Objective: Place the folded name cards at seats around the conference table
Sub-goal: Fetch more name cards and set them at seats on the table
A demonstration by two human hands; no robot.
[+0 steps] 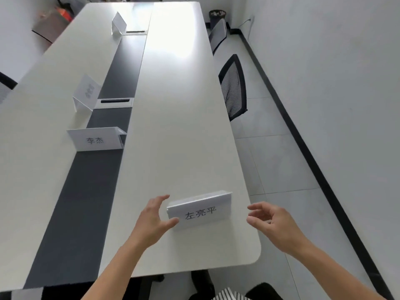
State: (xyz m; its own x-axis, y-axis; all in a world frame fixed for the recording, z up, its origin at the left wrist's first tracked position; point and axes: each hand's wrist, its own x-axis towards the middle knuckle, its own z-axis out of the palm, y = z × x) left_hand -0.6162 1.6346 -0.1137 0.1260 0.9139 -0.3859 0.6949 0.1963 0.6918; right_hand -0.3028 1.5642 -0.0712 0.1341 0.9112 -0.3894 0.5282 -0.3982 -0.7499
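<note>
The folded name card stands upright on the worktop, close to the right-hand edge and just short of the rounded near corner, printed face toward the person. The left hand brackets the card's left end with fingers spread wide, thumb tip touching the lower front corner. The right hand hovers past the worktop edge, fingers loosely spread and apart from the card's right end. A broad white run separates this card from the dark centre strip, where a second name card stands, and a mesh chair sits beside the right edge further along.
</note>
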